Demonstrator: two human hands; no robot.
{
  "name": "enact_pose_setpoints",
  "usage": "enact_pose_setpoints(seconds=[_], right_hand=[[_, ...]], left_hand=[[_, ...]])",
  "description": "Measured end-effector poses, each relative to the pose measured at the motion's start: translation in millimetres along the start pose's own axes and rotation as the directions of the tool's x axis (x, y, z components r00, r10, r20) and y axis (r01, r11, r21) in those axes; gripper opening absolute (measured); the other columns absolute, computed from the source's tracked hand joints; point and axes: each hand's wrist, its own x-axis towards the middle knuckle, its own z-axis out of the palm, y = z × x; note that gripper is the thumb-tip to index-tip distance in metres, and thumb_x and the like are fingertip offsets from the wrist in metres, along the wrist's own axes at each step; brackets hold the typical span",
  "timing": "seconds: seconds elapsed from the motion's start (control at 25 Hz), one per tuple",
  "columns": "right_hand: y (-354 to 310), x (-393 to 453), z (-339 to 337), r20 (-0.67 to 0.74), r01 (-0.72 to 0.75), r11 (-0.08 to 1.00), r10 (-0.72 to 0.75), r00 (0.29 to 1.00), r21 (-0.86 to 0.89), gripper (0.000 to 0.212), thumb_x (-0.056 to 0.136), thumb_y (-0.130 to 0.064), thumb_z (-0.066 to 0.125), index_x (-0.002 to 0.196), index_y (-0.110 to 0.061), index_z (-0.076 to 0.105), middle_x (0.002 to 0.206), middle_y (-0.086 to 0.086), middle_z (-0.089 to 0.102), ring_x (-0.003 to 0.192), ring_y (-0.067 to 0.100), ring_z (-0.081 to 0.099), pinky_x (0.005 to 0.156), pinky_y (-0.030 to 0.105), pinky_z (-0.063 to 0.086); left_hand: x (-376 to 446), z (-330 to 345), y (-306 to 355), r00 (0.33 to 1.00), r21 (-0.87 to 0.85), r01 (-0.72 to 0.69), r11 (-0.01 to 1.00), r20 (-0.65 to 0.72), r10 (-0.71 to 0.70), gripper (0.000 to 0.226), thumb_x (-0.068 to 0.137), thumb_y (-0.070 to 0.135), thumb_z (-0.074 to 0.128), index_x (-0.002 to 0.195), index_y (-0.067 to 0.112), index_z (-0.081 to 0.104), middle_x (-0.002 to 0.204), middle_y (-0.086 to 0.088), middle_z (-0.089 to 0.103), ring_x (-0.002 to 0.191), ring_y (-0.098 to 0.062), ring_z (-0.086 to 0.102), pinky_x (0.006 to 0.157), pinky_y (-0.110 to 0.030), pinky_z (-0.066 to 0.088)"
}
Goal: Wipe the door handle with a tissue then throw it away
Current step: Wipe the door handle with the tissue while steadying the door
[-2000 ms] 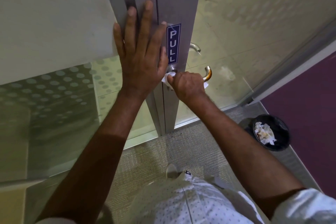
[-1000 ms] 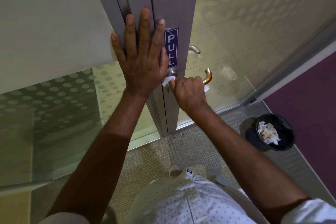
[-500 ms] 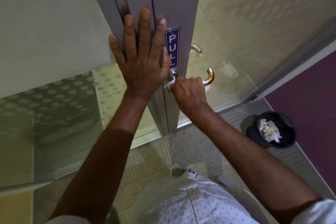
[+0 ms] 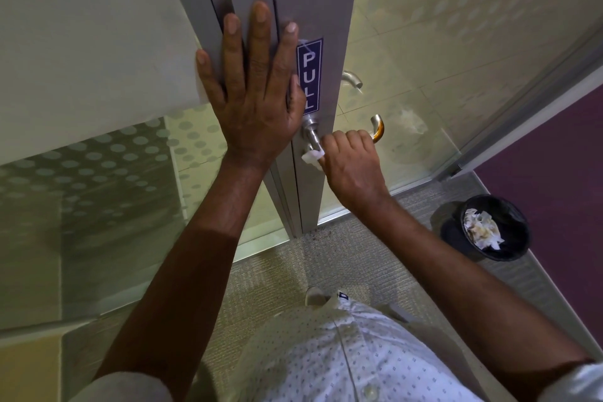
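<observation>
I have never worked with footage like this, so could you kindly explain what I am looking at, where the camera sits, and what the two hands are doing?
There is no machine here: a person wears one wide-angle camera on the head, and it looks forward and down, so you see their own arms and shirt from above. The left hand lies flat, fingers spread, against the grey door frame, beside a blue PULL sign. The right hand is closed around the metal door handle, with a white tissue showing at the thumb side, pressed to the handle near its base. On the carpeted floor to the right stands a black bin that already holds crumpled tissues. A second handle shows through the glass.
</observation>
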Motion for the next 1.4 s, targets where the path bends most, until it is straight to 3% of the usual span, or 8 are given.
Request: enact_pose_setpoints(seconds=[0.16, 0.28, 0.44, 0.56, 0.8, 0.92, 1.16, 1.4], right_hand=[[5.9, -4.0, 7.0, -0.030, 0.062, 0.995, -0.064, 0.998, -0.073, 0.013, 0.097, -0.012, 0.052, 0.110, -0.014, 0.050, 0.095, 0.008, 0.059, 0.087, 0.027, 0.053, 0.093, 0.045, 0.043], [10.9, 13.0, -2.9, 0.053, 0.123, 0.990, -0.120, 0.991, -0.064, 0.018, 0.103, -0.031, 0.050, 0.097, -0.015, 0.054, 0.078, 0.006, 0.062, 0.069, 0.024, 0.053, 0.069, 0.038, 0.041], [15.3, 36.8, -16.9, 0.255, 0.206, 0.976, -0.181, 0.950, -0.072, 0.058, 0.106, -0.057, 0.031, 0.079, -0.015, 0.060, 0.059, 0.003, 0.057, 0.047, 0.022, 0.050, 0.053, 0.029, 0.037], [13.1, 34.0, -21.8, 0.109, 0.233, 0.970, -0.225, 0.968, -0.067, 0.054, 0.108, -0.049, 0.044, 0.073, -0.011, 0.060, 0.054, 0.006, 0.056, 0.043, 0.025, 0.051, 0.052, 0.032, 0.043], [28.8, -10.3, 1.3, -0.018, 0.144, 0.990, -0.143, 0.989, 0.003, 0.020, 0.100, -0.022, 0.052, 0.119, -0.015, 0.052, 0.104, 0.007, 0.062, 0.095, 0.027, 0.054, 0.099, 0.046, 0.041], [30.5, -5.7, 4.6, -0.055, 0.178, 0.982, -0.181, 0.982, -0.056, 0.016, 0.098, -0.010, 0.049, 0.113, -0.013, 0.050, 0.098, 0.010, 0.061, 0.088, 0.028, 0.053, 0.091, 0.046, 0.046], [43.9, 26.7, -14.5, 0.208, 0.294, 0.956, -0.287, 0.935, -0.001, 0.035, 0.100, -0.048, 0.057, 0.091, -0.014, 0.061, 0.067, 0.004, 0.064, 0.055, 0.022, 0.053, 0.062, 0.034, 0.042], [37.7, 34.5, -23.1, 0.242, 0.233, 0.972, -0.231, 0.942, 0.021, 0.064, 0.103, -0.066, 0.027, 0.075, -0.017, 0.056, 0.063, 0.002, 0.064, 0.051, 0.021, 0.049, 0.070, 0.042, 0.053]], left_hand=[[-2.3, 5.9, 0.2, 0.999, -0.012, 0.035, 0.999, -0.018, -0.035, 0.055, 0.107, 0.045, 0.057, 0.155, 0.025, 0.042, 0.159, -0.010, 0.031, 0.166, -0.023, -0.003, 0.131, -0.048, -0.017], [-3.0, 7.1, 1.5, 0.998, -0.024, 0.059, 0.998, -0.022, -0.060, 0.054, 0.107, 0.045, 0.056, 0.156, 0.025, 0.041, 0.159, -0.010, 0.031, 0.163, -0.017, -0.019, 0.132, -0.048, -0.015], [-2.8, 5.7, 1.2, 0.999, -0.018, 0.045, 0.999, -0.018, -0.046, 0.056, 0.106, 0.042, 0.057, 0.156, 0.025, 0.041, 0.159, -0.010, 0.032, 0.157, -0.031, 0.017, 0.131, -0.048, -0.017], [-2.4, 2.5, 1.8, 0.999, -0.020, 0.033, 0.999, -0.013, -0.034, 0.055, 0.105, 0.042, 0.057, 0.156, 0.024, 0.043, 0.159, -0.011, 0.032, 0.147, -0.037, 0.029, 0.131, -0.048, -0.016], [-4.1, 4.6, 0.9, 1.000, -0.004, 0.025, 1.000, -0.016, -0.026, 0.054, 0.105, 0.038, 0.055, 0.156, 0.026, 0.043, 0.160, -0.011, 0.032, 0.149, -0.035, 0.024, 0.132, -0.049, -0.015], [-3.8, 6.2, 1.5, 1.000, -0.005, 0.021, 1.000, -0.024, -0.021, 0.055, 0.104, 0.039, 0.057, 0.156, 0.026, 0.042, 0.159, -0.011, 0.032, 0.148, -0.036, 0.028, 0.132, -0.049, -0.015], [-2.0, 5.6, 2.4, 0.999, -0.024, 0.035, 0.999, -0.032, -0.036, 0.055, 0.105, 0.042, 0.060, 0.154, 0.025, 0.043, 0.157, -0.011, 0.033, 0.144, -0.038, 0.033, 0.131, -0.048, -0.015], [-1.5, 1.9, 2.1, 1.000, -0.012, 0.018, 1.000, -0.018, -0.018, 0.054, 0.105, 0.039, 0.057, 0.155, 0.025, 0.043, 0.158, -0.011, 0.033, 0.145, -0.038, 0.032, 0.131, -0.049, -0.016]])
